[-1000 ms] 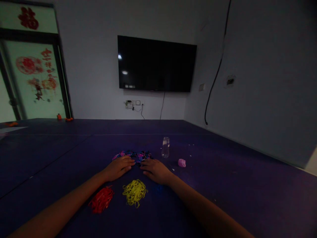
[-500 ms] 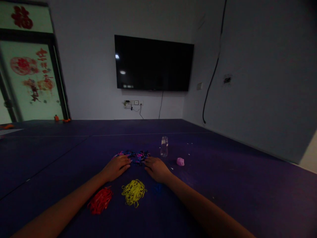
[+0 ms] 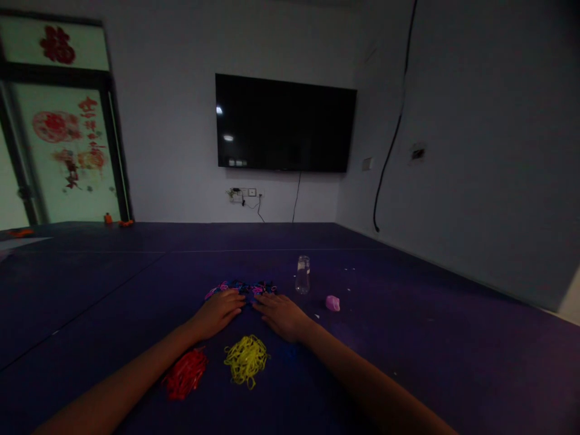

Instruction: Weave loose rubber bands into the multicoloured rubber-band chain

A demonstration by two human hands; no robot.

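A loose heap of pink, blue and dark rubber bands (image 3: 267, 286) lies beyond my fingers. My left hand (image 3: 220, 311) rests at its near left edge, fingers stretched out and palm down. My right hand (image 3: 281, 315) lies flat at the near right edge, fingers extended toward the left hand with a small gap between them. Some bands are hidden under or behind the fingers. Closer to me are a pile of yellow rubber bands (image 3: 247, 360) and, beside my left forearm, a pile of red rubber bands (image 3: 185, 373). A faint blue patch shows near my right wrist, too dark to make out.
A clear bottle (image 3: 302, 276) stands past my right hand on the dark purple table (image 3: 408, 350). A crumpled pink lump (image 3: 332, 303) sits right of it, with small white scraps around. A television (image 3: 285, 124) hangs on the far wall. Orange objects (image 3: 125, 223) lie at the far left edge.
My right hand has slid left, closer to my left hand, and both have drawn slightly toward me. The camera view has tilted up a little.
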